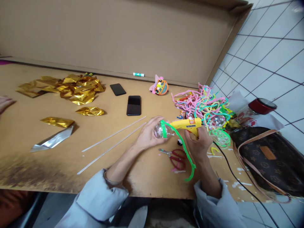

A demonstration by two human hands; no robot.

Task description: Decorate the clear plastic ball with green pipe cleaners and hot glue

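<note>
Head: left hand [148, 133] wrapped around clear ball [159, 130], right hand [199, 143] around glue gun [185, 124].

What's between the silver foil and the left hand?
Two clear sticks, lying slantwise on the table between the silver foil and the left hand. Shows in the head view.

Phones [133, 105] lie on the table [144, 179] left of the glue gun [184, 123], handbag [263, 163] right.
</note>
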